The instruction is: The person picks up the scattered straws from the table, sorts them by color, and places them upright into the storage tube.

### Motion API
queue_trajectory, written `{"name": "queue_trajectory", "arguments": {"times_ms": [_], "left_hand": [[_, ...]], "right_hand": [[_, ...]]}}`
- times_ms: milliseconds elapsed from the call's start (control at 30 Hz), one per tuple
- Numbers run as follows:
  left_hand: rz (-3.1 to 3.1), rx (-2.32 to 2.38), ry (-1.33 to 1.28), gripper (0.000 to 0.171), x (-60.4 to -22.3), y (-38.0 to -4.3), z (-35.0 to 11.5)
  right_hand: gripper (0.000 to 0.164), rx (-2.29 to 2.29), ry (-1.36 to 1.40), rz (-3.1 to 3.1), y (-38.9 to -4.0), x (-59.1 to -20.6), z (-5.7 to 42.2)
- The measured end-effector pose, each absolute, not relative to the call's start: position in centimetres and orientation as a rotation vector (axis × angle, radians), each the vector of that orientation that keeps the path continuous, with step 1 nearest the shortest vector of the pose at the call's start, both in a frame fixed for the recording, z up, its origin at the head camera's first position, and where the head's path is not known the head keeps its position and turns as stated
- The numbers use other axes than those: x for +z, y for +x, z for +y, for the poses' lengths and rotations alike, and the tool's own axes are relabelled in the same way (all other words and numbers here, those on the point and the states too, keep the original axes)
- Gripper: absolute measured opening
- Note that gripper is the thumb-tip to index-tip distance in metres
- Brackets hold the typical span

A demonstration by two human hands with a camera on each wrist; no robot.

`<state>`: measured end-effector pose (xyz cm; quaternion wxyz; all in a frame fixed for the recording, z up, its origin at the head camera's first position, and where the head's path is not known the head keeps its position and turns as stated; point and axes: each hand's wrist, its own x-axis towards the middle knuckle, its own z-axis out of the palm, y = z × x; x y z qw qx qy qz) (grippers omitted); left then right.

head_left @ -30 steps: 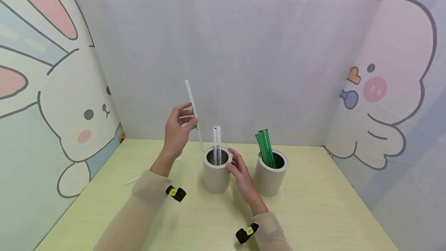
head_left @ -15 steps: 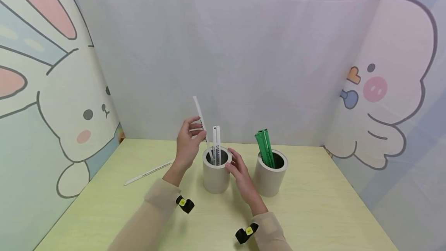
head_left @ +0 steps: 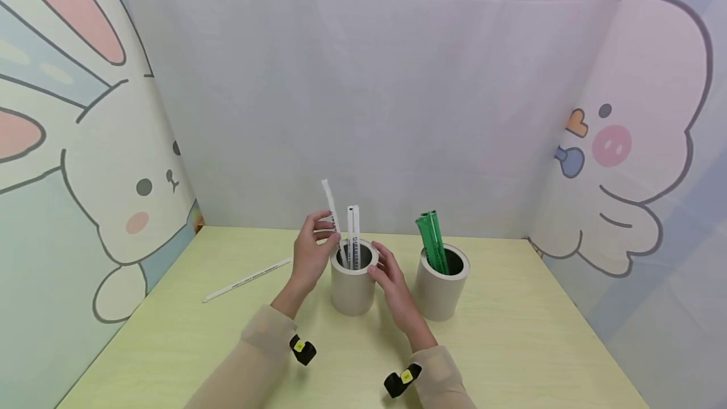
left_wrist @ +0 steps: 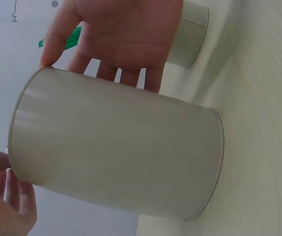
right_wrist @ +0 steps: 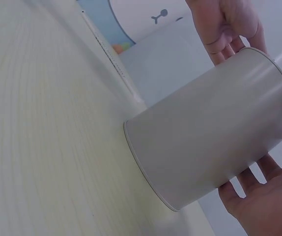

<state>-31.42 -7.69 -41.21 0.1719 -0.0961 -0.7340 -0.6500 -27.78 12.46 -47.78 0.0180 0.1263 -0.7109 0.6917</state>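
Note:
My left hand (head_left: 309,256) pinches a slim white stick with dark print (head_left: 327,194) between thumb and fingertips. The stick leans left, its lower end inside a beige cylindrical holder (head_left: 352,292). A pair of similar white printed sticks (head_left: 354,232) stands upright in that holder. My right hand (head_left: 396,289) grips the holder's right side, thumb at the near rim and fingers round the far side. In the left wrist view the right hand's fingers (left_wrist: 153,78) reach behind the holder wall (left_wrist: 116,142). The right wrist view shows the left hand (right_wrist: 227,22) at the rim.
Right of my right hand stands a second beige holder (head_left: 440,295) with several green sticks (head_left: 433,242). Another white printed stick (head_left: 247,280) lies slanted on the pale wooden table (head_left: 511,346), left of my left hand. A grey cloth (head_left: 386,93) hangs behind the table.
My left hand has moved right and down with the white stick, whose lower end has gone from outside the holder to inside it. My right hand stays on the holder.

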Motion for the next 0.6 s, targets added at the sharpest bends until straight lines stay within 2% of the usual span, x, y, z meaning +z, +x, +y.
{"name": "queue_trajectory", "arguments": {"times_ms": [300,600], "left_hand": [[-2.186,-1.752,-0.345,0.052,-40.8,-31.5,-9.6],[-2.341,-1.476,-0.558,0.057,-40.1,-32.2,-14.4]], "right_hand": [[0.058,2.133,0.411,-2.202,-27.7,-47.8,12.3],[0.06,2.12,0.439,-2.19,-27.6,-47.6,12.3]]}}
